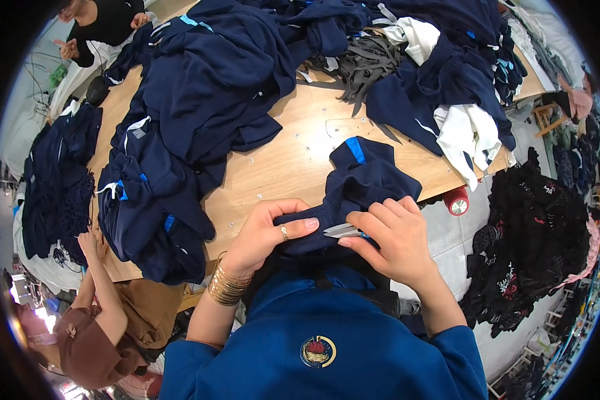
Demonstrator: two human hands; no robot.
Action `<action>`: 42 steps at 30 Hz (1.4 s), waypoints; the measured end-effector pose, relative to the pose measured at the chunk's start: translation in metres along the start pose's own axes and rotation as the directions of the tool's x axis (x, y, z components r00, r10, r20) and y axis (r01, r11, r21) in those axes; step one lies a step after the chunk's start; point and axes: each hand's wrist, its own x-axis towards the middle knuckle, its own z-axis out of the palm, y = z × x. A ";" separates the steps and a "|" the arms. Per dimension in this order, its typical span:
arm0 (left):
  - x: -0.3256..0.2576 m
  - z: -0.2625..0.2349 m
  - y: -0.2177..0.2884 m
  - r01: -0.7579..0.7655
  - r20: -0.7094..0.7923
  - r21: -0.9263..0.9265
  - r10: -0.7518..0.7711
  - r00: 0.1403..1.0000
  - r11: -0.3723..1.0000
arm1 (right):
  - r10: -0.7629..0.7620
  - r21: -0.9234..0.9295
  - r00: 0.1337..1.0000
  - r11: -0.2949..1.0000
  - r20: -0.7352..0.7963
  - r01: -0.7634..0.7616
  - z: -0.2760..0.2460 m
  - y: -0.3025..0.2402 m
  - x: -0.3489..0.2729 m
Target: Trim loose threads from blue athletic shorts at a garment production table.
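A navy garment piece with a bright blue tab lies over the table's near edge and hangs toward my lap. My left hand pinches its folded edge between thumb and fingers. In my right hand is a small pair of thread snips, its metal blades pointing left against the navy cloth near my left thumb. The snips' handle is mostly hidden under my right fingers.
Large heaps of navy garments cover the wooden table. Dark grey strips and white cloth lie at the far right. A red cylinder stands beside the table, near black garments. Co-workers sit left and far left.
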 end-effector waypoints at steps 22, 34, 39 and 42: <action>-0.001 -0.001 -0.002 0.018 0.043 -0.036 -0.017 0.999 0.999 | -0.020 0.070 1.000 0.997 -0.016 0.021 -0.004 0.004 0.000; -0.006 -0.002 -0.012 -0.002 -0.055 -0.044 0.000 0.998 0.999 | 0.508 0.581 0.854 0.665 0.109 -0.469 0.024 -0.005 -0.016; -0.006 -0.006 -0.017 -0.029 -0.026 -0.063 0.027 0.999 0.998 | 0.537 0.556 0.833 0.656 0.132 -0.511 0.026 -0.004 -0.015; -0.007 -0.009 -0.020 0.007 -0.038 0.063 -0.004 0.999 0.998 | 0.532 0.549 0.836 0.663 0.132 -0.509 0.027 -0.005 -0.017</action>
